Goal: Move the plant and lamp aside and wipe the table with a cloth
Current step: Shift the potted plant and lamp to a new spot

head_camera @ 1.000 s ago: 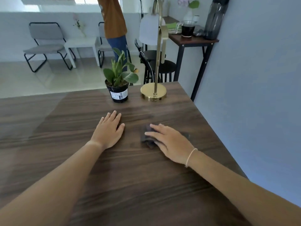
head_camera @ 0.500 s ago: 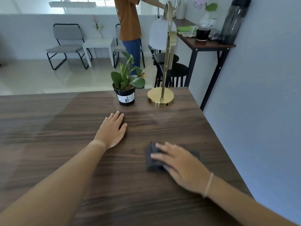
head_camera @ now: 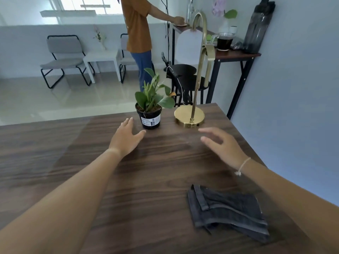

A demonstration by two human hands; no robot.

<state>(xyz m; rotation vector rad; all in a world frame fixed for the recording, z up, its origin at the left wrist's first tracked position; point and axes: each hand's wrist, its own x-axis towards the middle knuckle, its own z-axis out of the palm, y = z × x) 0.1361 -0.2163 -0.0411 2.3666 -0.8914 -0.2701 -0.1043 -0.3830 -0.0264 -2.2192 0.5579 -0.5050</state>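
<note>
We have both hands out over the table (head_camera: 55,171), and neither holds anything. Our left hand (head_camera: 126,138) hangs just beside the plant (head_camera: 151,107), fingers spread and thumb swung toward the black pot, close to it but not touching as far as we can tell. Our right hand (head_camera: 222,143) is open too, fingers loosely curled and apart, near the round brass base of the lamp (head_camera: 189,115) and short of it.

The plant and the lamp stand side by side near the far edge of the table, the plant on the left, the lamp toward the right corner by the blue wall. Its white shade hangs out beyond the table's far edge. The cloth (head_camera: 227,211) — dark grey, folded, a little rumpled — lies flat on the wood close to us on the right, beside our right forearm and well apart from both hands.

We judge the task to be at its first step: neither thing has been taken hold of, and both sit where the wiping would need to pass. Whether any part of the wood has been wiped we cannot tell from its look. What is left, as we read it — grip the pot and the lamp, set them aside, then take up the cloth and wipe.

In the background another person stands at a tall side table.
</note>
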